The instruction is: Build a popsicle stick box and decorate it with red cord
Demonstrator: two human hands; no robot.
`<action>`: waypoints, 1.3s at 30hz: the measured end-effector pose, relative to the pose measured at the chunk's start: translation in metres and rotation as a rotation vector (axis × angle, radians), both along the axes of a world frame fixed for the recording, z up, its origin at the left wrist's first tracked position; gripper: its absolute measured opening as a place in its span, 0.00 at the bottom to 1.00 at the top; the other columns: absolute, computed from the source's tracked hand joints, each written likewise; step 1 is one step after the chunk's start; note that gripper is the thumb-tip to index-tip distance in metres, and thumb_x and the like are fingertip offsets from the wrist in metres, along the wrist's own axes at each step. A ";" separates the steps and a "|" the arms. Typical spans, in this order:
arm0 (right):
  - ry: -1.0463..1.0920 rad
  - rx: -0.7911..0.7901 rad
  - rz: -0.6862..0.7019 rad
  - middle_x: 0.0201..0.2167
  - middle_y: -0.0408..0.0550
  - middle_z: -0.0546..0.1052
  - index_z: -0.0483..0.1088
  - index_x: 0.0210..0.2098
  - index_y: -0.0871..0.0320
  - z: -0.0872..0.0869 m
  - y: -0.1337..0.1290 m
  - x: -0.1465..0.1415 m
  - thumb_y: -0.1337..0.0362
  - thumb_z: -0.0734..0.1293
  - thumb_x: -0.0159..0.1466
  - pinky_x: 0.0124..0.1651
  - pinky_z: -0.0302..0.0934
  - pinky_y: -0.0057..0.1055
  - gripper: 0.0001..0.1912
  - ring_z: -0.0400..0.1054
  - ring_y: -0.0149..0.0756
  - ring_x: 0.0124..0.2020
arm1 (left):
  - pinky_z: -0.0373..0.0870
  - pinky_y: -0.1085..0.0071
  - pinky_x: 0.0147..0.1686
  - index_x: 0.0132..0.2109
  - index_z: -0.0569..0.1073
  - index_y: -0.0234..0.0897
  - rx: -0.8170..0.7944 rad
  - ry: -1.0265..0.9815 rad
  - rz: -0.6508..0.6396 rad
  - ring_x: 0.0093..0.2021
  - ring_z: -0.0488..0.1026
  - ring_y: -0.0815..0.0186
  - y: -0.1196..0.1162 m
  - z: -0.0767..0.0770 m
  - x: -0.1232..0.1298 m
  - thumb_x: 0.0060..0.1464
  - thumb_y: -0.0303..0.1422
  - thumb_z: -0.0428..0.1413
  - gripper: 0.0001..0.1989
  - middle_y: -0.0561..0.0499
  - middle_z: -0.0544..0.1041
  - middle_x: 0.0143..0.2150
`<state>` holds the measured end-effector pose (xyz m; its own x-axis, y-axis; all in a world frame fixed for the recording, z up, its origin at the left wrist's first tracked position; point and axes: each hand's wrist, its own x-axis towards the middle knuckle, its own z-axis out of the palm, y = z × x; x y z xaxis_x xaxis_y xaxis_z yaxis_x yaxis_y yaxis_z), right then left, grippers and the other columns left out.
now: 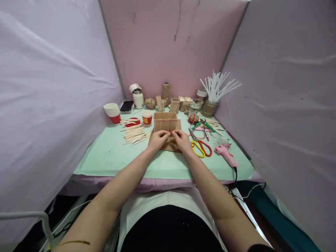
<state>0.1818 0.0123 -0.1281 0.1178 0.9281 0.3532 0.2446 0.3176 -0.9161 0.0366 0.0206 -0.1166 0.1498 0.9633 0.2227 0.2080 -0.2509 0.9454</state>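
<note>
A small open box of wooden craft sticks (165,121) stands on brown cardboard (171,146) in the middle of the table. A thin red line of string runs across its front. Just in front of the box, my left hand (159,139) and my right hand (181,140) meet with pinched fingertips. Between them shows a tiny bit of red string (170,132); most of it is hidden by the fingers. Right of my right hand lie scissors (201,147) with one yellow and one red handle. Green-handled pliers (204,124) rest behind them, near a ball wound with red string (193,119).
Loose wooden sticks (134,134) and a red-and-white paper cup (147,117) are on the left, with stacked cups (112,112) beyond. A pink glue gun (226,156) lies at right, its cord over the edge. White glue sticks (217,87) and a water glass (194,106) stand behind.
</note>
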 end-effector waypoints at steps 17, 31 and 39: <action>0.007 0.021 -0.005 0.33 0.47 0.77 0.72 0.29 0.57 0.002 -0.001 -0.001 0.57 0.64 0.56 0.43 0.65 0.35 0.10 0.70 0.38 0.36 | 0.61 0.74 0.25 0.35 0.78 0.36 0.077 0.046 0.047 0.23 0.66 0.70 0.002 -0.003 0.001 0.49 0.40 0.58 0.12 0.53 0.74 0.25; -0.051 0.028 -0.001 0.35 0.49 0.77 0.72 0.30 0.57 0.002 -0.001 -0.001 0.57 0.64 0.57 0.47 0.64 0.37 0.10 0.70 0.39 0.39 | 0.65 0.72 0.35 0.31 0.76 0.36 0.168 0.069 0.076 0.33 0.70 0.67 0.005 -0.005 -0.001 0.49 0.34 0.58 0.06 0.51 0.76 0.31; -0.048 0.015 0.003 0.36 0.50 0.77 0.73 0.30 0.57 0.001 0.001 0.000 0.57 0.63 0.57 0.47 0.63 0.37 0.11 0.71 0.40 0.40 | 0.66 0.73 0.30 0.34 0.76 0.34 0.076 0.025 0.021 0.29 0.71 0.67 0.007 -0.008 0.000 0.50 0.39 0.57 0.12 0.51 0.77 0.29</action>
<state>0.1816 0.0130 -0.1272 0.0981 0.9228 0.3726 0.2872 0.3323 -0.8984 0.0365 0.0276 -0.1243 0.1358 0.9467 0.2921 0.2370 -0.3173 0.9182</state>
